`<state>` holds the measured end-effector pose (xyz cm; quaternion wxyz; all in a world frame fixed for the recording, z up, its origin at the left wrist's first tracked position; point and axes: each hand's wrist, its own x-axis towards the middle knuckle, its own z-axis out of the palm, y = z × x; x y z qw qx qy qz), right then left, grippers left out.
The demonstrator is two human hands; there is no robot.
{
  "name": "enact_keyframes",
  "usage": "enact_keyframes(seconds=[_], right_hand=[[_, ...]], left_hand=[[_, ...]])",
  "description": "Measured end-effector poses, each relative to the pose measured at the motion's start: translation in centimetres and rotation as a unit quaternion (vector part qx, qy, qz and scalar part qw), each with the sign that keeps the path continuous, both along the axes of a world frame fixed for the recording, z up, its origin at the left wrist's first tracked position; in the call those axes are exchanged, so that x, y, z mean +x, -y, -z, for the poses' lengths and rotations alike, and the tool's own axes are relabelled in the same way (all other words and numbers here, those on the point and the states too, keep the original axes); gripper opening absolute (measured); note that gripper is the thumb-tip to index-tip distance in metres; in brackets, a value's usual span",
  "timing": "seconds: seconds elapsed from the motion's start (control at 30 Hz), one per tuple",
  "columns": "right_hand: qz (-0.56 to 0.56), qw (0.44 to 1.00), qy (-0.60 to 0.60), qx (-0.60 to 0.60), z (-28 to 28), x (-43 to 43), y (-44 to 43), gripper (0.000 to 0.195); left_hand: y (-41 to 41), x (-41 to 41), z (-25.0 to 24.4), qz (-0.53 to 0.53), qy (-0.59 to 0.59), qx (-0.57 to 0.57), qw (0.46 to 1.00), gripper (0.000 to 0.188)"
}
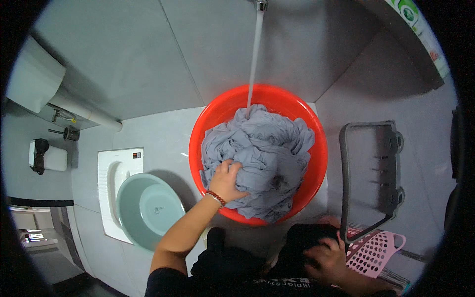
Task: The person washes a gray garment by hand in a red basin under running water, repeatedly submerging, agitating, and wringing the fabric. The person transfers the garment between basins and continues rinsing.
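A large red plastic basin (320, 156) holds a heaped grey cloth (259, 148), bunched and folded. Water runs from a metal faucet (261, 5) at the top onto the back of the cloth. My left hand (227, 182), with a red beaded bracelet and a silver-coloured bangle at the wrist, rests on the cloth's lower left side, fingers spread; whether it pinches any fabric is not visible. My right hand (326, 256) is at the lower right, near my dark-clothed knee and the end of a grey rack, blurred, with its fingers partly bent.
A pale green basin (126, 200) stands partly over the white squat toilet (115, 159) on the left. On the right wall is a grey rack (345, 178), with a pink perforated basket (374, 252) below it. A white pipe (85, 111) runs at the left.
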<state>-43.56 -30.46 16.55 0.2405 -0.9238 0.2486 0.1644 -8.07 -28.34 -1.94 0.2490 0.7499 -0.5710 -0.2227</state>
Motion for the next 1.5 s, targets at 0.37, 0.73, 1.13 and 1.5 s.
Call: enact_keyframes(seconds=[0.37, 0.73, 1.13, 1.5], right_hand=[[0.076, 0.947, -0.274, 0.147, 15.9, 16.8, 4.1, 0.067], [0.035, 0.972, -0.189, -0.132, 36.2, 7.7, 6.4, 0.062], [-0.065, 0.933, -0.353, 0.031, 18.3, 13.5, 10.7, 0.039], [0.08, 0.89, 0.216, -0.393, 18.7, 26.6, 20.0, 0.054]], left_hand=[[-2.3, -3.2, 0.2, -0.065, -0.024, -0.062, 0.996, 0.073], [-6.8, -4.4, -1.4, 0.144, -0.104, -0.084, 0.98, 0.031], [-2.1, -6.1, 2.5, 0.421, 0.116, 0.245, 0.866, 0.021], [-7.5, 0.2, -0.5, 0.065, 0.072, -0.074, 0.993, 0.045]])
